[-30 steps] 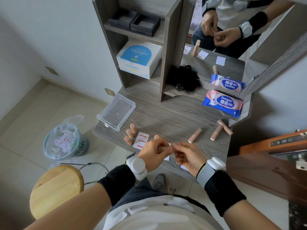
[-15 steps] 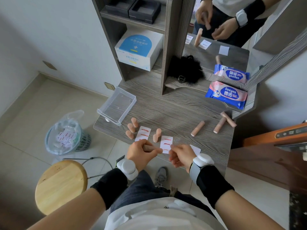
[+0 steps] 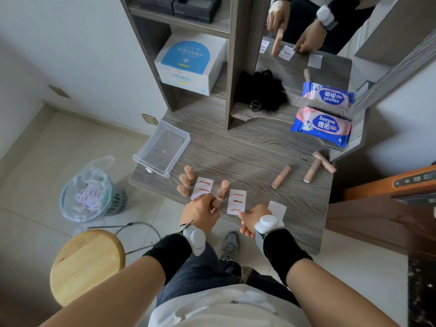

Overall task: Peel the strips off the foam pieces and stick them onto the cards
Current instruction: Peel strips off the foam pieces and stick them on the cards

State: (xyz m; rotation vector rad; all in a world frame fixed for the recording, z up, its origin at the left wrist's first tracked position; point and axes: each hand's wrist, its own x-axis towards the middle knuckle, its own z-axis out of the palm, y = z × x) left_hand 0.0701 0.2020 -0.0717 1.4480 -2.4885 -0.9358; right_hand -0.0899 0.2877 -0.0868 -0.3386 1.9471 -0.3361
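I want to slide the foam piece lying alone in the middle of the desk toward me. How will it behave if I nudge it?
The lone foam piece is a round cylinder lying on its side, so it would probably roll rather than slide. It looks light, so a slight touch may send it far. The desk looks smooth and flat, offering little to stop it.

Soft daylight, fairly bright; faint shadows; wide-angle bending at edges; slight softness throughout; lower corners dim.

My grey wood-grain worktop (image 3: 247, 147) looks matt; the white paper cards (image 3: 236, 201) matt, the clear plastic tray (image 3: 162, 148) glossy, the peach foam pieces (image 3: 280, 177) soft and dull.
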